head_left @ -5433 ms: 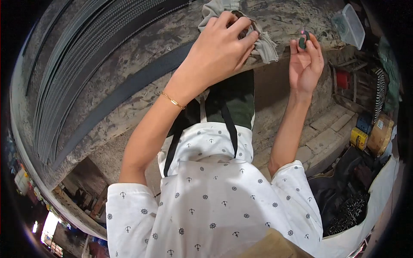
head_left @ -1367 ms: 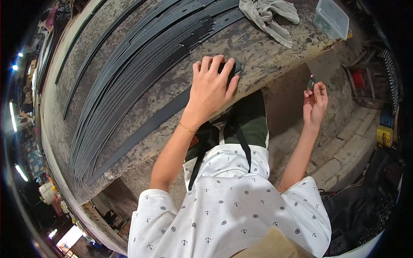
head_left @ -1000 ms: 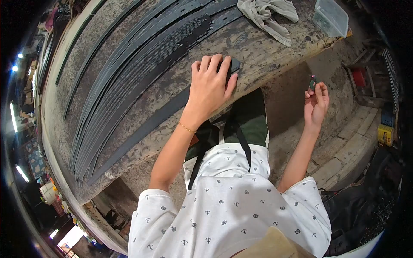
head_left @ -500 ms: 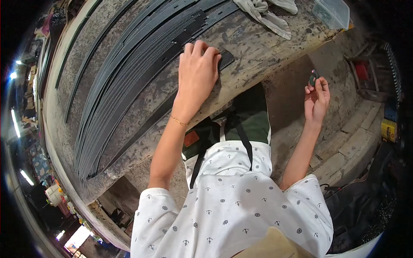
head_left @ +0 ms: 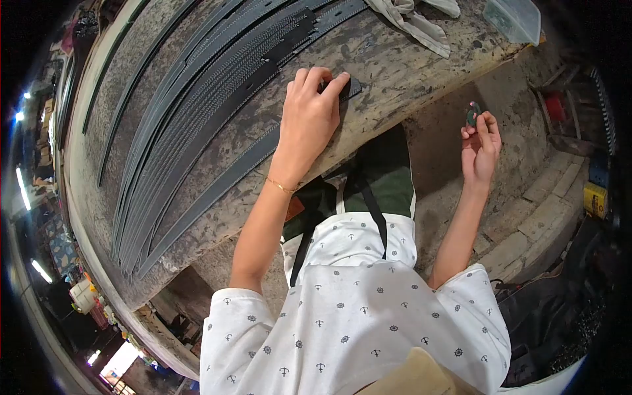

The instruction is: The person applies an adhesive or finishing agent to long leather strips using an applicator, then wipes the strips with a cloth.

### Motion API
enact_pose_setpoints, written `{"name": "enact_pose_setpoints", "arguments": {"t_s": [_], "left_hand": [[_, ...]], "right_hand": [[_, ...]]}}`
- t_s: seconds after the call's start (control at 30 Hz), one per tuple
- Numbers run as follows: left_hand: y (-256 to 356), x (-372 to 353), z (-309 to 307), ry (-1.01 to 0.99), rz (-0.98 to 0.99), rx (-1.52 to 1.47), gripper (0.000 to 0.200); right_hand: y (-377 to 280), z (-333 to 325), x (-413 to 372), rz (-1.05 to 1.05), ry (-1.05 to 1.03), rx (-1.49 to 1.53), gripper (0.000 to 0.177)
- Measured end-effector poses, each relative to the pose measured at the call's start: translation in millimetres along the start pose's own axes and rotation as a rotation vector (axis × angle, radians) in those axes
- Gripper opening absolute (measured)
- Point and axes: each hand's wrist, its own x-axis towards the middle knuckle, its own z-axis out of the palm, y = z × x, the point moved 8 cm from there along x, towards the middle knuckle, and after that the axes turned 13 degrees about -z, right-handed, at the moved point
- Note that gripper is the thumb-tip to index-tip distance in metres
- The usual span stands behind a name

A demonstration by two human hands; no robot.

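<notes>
My left hand point(head_left: 311, 108) is over the near side of the workbench, its fingers bent and closed on a grey belt strap point(head_left: 227, 179) near that strap's right end. The strap runs out from under the hand toward the lower left, lying along the bench; its held part is hidden by the fingers. Beyond it lies a fanned row of dark belt straps point(head_left: 197, 112) with light stitching along their edges. My right hand point(head_left: 482, 148) is raised off the bench's front edge, fingertips pinched on a small dark green object with a pinkish tip point(head_left: 473, 116), whose kind I cannot tell.
On the worn, stained workbench point(head_left: 395, 85) a pale crumpled cloth point(head_left: 421, 29) and a clear plastic box point(head_left: 513, 21) sit at the far right. A yellow box point(head_left: 595, 200) stands at the right edge, near a red object point(head_left: 554, 106) in a rack.
The near strap now shows a wider, plain grey face where a dark stitched edge showed before. My left hand has shifted slightly right and down; my right hand has moved slightly left.
</notes>
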Motion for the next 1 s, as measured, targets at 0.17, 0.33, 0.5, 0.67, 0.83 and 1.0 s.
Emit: {"name": "enact_pose_setpoints", "arguments": {"t_s": [0.17, 0.33, 0.5, 0.67, 0.83, 1.0], "left_hand": [[10, 0, -8, -0.037, 0.050, -0.021, 0.043], [13, -6, -3, -0.100, 0.129, 0.051, 0.047], [13, -7, -1, -0.090, 0.134, 0.047, 0.046], [15, -6, -2, -0.108, 0.139, 0.065, 0.044], [16, -7, -7, -0.077, 0.165, -0.014, 0.035], [9, -4, -9, -0.026, 0.043, -0.110, 0.027]], "right_hand": [[1, -1, 0, 0.002, -0.004, 0.014, 0.012], [-3, 0, -1, 0.001, -0.008, 0.001, 0.012], [-3, 1, -2, -0.004, -0.012, 0.002, 0.011], [-3, 6, -1, -0.004, -0.025, -0.007, 0.011], [-11, 24, 7, -0.082, -0.127, -0.048, 0.015], [-10, 88, 18, -0.176, -0.220, -0.217, 0.022]]}}
